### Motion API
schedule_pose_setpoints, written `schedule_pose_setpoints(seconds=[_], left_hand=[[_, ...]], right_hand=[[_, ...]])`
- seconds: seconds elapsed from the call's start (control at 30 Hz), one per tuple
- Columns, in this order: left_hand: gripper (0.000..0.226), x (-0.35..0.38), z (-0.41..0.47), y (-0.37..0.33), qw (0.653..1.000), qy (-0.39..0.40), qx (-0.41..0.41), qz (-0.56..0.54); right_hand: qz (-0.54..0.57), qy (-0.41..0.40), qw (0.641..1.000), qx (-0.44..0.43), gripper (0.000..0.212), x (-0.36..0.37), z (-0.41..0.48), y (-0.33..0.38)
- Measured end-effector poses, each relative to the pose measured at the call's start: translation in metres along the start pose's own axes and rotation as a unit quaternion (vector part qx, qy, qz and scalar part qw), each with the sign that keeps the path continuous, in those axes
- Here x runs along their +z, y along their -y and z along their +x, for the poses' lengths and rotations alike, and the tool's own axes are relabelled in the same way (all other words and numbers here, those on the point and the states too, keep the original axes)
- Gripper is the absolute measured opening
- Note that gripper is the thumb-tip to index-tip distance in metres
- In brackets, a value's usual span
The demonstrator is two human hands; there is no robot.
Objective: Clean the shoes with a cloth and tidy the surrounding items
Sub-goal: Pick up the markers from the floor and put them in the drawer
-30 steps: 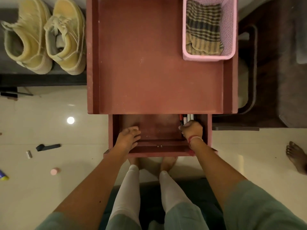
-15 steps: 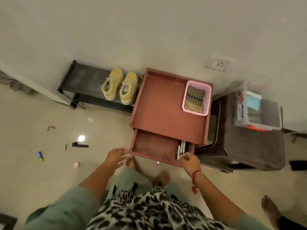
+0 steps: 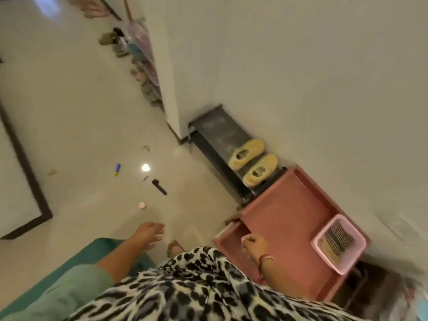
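Head view: we judge the task barely begun. The yellow shoes [image 3: 253, 162] sit on the black rack [image 3: 215, 128], the striped cloth [image 3: 338, 237] lies in the pink basket [image 3: 340, 268] on the red table [image 3: 284, 218], and small items [image 3: 159, 187] litter the floor [image 3: 81, 135]. Our hands are apart: the left hand [image 3: 149, 235] hangs loose and empty, while the right hand [image 3: 254, 244] curls at the drawer [image 3: 228, 238], its grip too blurred to tell.
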State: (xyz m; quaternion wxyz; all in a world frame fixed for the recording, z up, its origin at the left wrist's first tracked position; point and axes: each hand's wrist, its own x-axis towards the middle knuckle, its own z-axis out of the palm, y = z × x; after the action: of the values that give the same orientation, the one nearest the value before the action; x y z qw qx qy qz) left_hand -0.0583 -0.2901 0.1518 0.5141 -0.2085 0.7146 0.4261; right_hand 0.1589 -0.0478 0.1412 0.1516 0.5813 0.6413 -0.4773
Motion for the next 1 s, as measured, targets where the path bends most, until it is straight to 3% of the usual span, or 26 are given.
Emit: schedule_pose_setpoints(seconds=[0.17, 0.4, 0.67, 0.8, 1.0], left_hand=[[0.019, -0.079, 0.026, -0.025, 0.991, -0.076, 0.032, -0.103], [0.027, -0.142, 0.021, -0.028, 0.946, -0.122, 0.056, -0.294], [0.038, -0.138, 0.039, -0.002, 0.881, -0.155, -0.037, -0.446], [0.035, -0.132, 0.069, -0.043, 0.860, -0.194, -0.082, -0.465], [0.025, -0.125, 0.125, -0.132, 0.846, -0.176, -0.129, -0.486]], right_hand=[[-0.040, 0.005, 0.996, -0.079, 0.023, 0.037, 0.046, 0.113], [-0.106, 0.122, 0.977, -0.137, 0.014, 0.104, 0.053, 0.249], [-0.199, 0.223, 0.930, -0.213, 0.011, 0.180, 0.078, 0.392], [-0.240, 0.253, 0.908, -0.233, 0.011, 0.207, 0.117, 0.452], [-0.320, 0.264, 0.879, -0.235, 0.012, 0.227, 0.185, 0.532]])
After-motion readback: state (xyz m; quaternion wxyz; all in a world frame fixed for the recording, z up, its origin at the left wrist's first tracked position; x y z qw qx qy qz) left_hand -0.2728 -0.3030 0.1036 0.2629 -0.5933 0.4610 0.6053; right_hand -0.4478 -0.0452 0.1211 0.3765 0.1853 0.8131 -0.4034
